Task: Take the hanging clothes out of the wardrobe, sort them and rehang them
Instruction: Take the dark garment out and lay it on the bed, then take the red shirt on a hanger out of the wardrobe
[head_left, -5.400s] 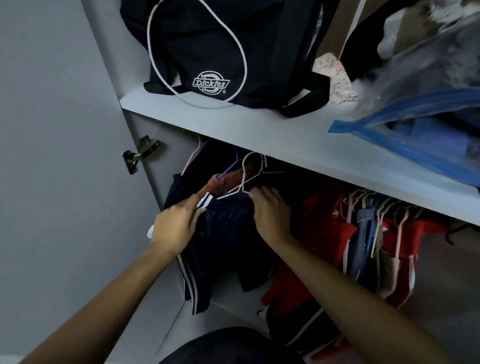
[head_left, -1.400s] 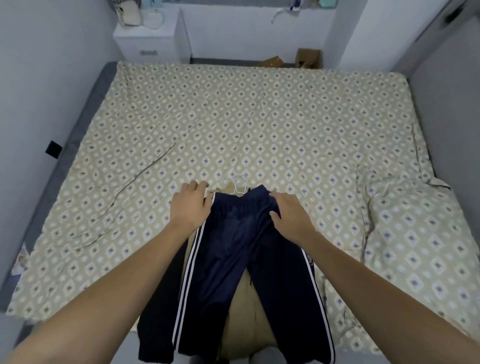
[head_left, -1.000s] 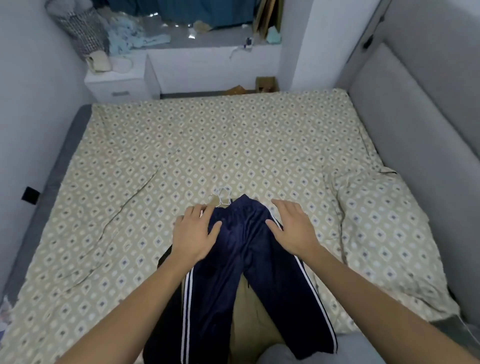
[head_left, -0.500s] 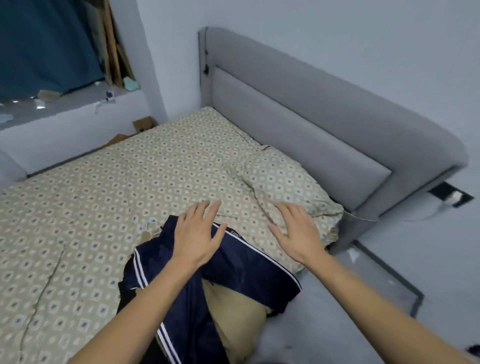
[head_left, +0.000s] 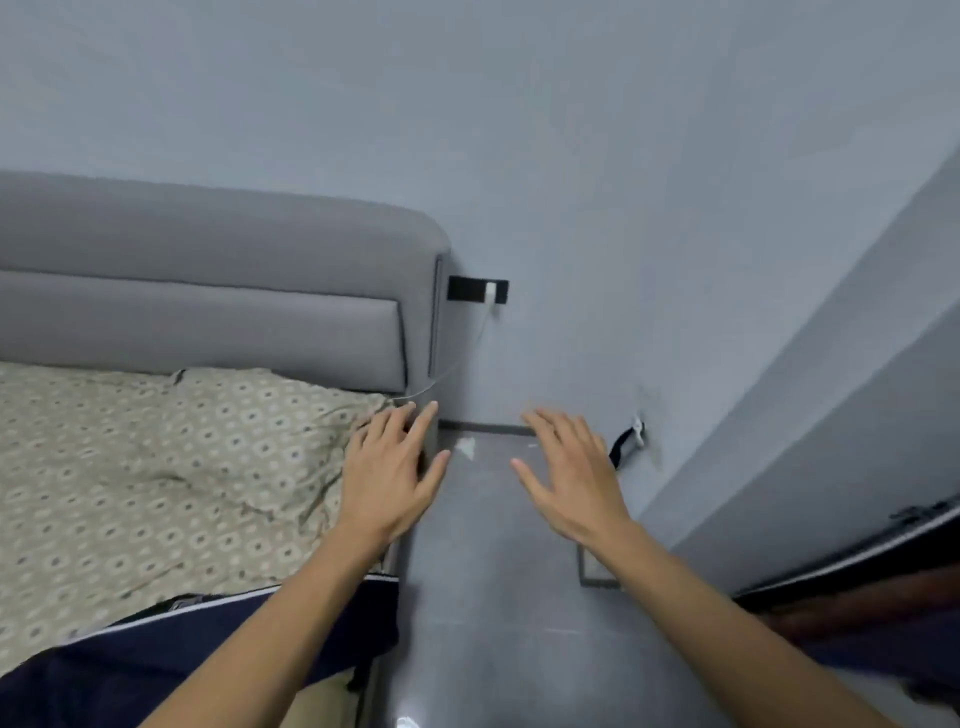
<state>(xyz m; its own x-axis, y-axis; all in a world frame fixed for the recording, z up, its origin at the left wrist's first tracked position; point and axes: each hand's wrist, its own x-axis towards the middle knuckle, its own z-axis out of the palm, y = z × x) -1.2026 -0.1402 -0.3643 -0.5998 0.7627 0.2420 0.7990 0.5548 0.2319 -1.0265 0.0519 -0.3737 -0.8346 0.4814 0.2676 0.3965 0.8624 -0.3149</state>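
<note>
Fingers spread on both, holding nothing: my left hand (head_left: 390, 470) hovers over the bed (head_left: 156, 467) corner, my right hand (head_left: 574, 475) over bare floor (head_left: 493, 597). One pair of navy trousers (head_left: 208, 644) lies at the bed's near edge, under my left forearm. Open floor strip runs between bed and wall.

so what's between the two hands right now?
Nothing held: head view shows only bare grey floor between the open left hand and right hand.
</note>
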